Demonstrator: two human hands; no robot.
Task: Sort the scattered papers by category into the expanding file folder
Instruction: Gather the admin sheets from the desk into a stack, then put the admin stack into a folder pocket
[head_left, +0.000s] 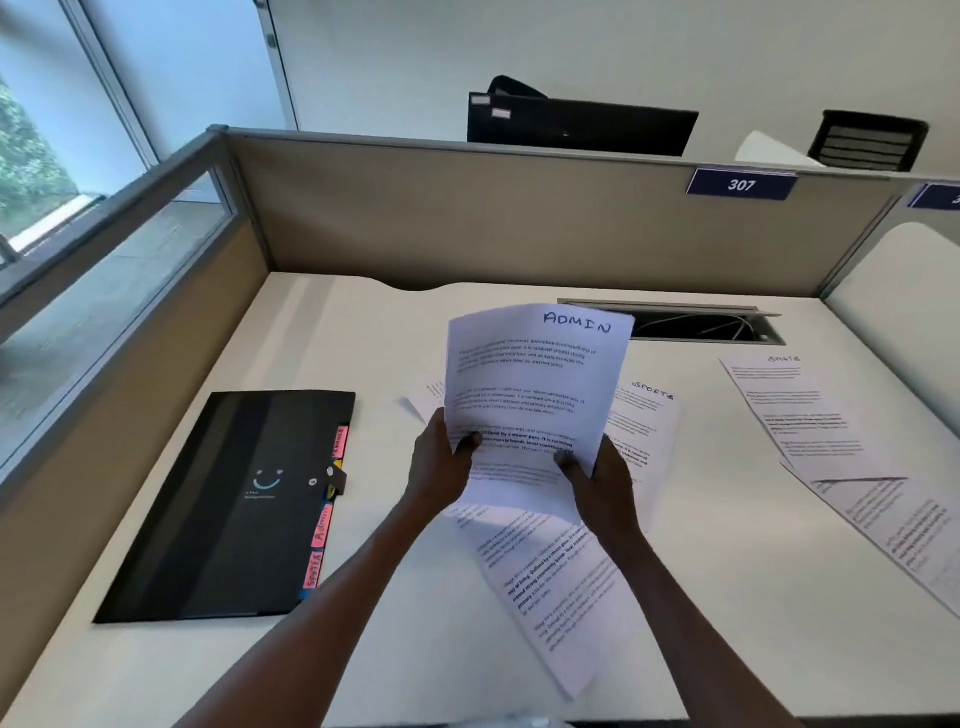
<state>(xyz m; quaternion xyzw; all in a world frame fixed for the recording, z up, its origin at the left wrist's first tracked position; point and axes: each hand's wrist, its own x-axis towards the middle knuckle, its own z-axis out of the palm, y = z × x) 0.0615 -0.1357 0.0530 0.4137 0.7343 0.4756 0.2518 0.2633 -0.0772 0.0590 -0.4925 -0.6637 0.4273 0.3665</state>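
Holding the ADMIN sheet (535, 395) up off the desk (332, 670), the left hand (441, 467) and right hand (597, 483) each pinch its lower edge, thumbs on the printed face and fingers curled behind, so both are clamped on the paper, not spread. Nearest the person a loose sheet (550, 587) lies angled on the desk just under the hands. To the left, well apart from the hands, the expanding file folder (234, 509) lies flat and closed, its pink tabs (322, 530) sticking out along the right edge; one reads Admin, another Sports. The step in hand looks like reading the heading and matching it to a tab. To do it well, I would keep one hand on the sheet, free the other to undo the folder's clasp and spread the pockets, then slide the page in squarely at the Admin tab so the corners do not buckle. Farther back a SPORTS sheet (644, 431) lies partly hidden behind the raised page, more sheets (800, 415) lie to the right, and beyond them a cable slot (701, 327) sits before the partition (519, 218)
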